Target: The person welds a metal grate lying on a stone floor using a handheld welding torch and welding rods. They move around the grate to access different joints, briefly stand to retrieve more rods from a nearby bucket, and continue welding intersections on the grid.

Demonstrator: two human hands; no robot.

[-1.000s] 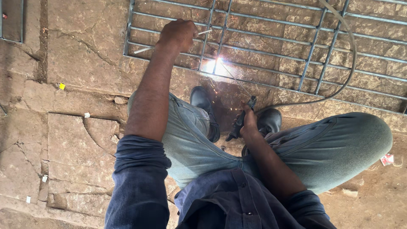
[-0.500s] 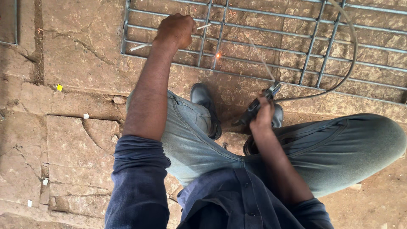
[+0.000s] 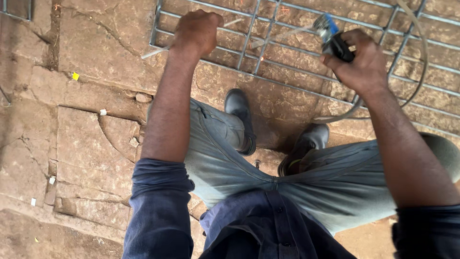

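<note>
My left hand (image 3: 199, 31) is closed around a thin metal rod (image 3: 155, 52) that lies across the left end of a steel bar grille (image 3: 268, 79) on the stone floor. My right hand (image 3: 366, 64) grips a black and blue welding electrode holder (image 3: 332, 37), raised over the grille. A thin electrode (image 3: 282, 36) sticks out of it toward the left hand. The holder's cable (image 3: 421, 62) loops down to the right over the bars. No arc is burning.
I squat with both black shoes (image 3: 238, 108) (image 3: 311, 139) on the cracked stone slabs (image 3: 96, 139) just below the grille's near edge. Small bits of debris (image 3: 75, 76) lie on the floor at left. Another metal frame corner (image 3: 19, 12) shows at top left.
The bright arc and sparks on the grille have gone out. My right hand has lifted the electrode holder from near my shoes up over the grille. My left hand stays on its rod.
</note>
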